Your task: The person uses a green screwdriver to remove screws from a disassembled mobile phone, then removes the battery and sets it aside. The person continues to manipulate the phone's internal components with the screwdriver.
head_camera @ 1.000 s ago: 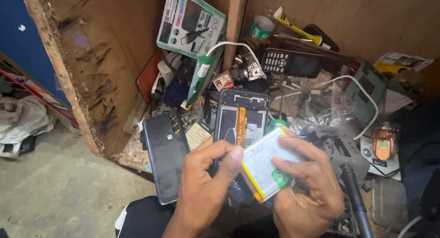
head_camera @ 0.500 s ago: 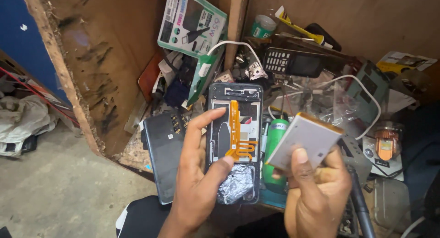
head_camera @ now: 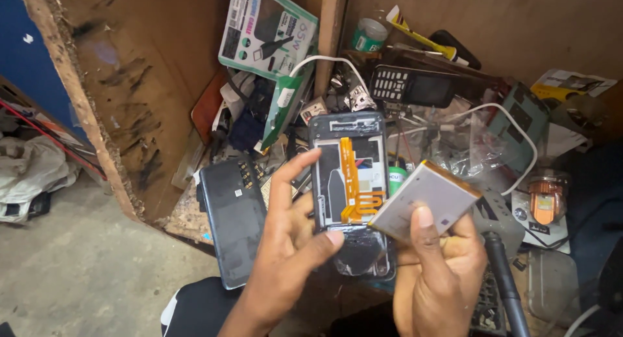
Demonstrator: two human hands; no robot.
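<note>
My left hand (head_camera: 289, 239) holds an opened smartphone (head_camera: 349, 174) from its left side, thumb on the lower part, fingers spread along the edge. The phone's back is off, showing an orange flex cable (head_camera: 354, 187) and an empty battery bay. My right hand (head_camera: 441, 272) grips a flat silver battery (head_camera: 425, 200) by its lower edge, tilted, just right of the phone and overlapping its lower right corner.
A dark phone back cover (head_camera: 233, 220) lies left of my hands. Behind are a keypad phone (head_camera: 412, 85), a green and white charger box (head_camera: 267, 28), a white cable (head_camera: 513, 126), a glue tube (head_camera: 422, 35), and clutter against wooden walls. A black tool handle (head_camera: 506, 291) stands at right.
The battery has come off the phone and moved right in my right hand. The phone's open bay and orange cable are now uncovered; my left hand keeps hold of the phone.
</note>
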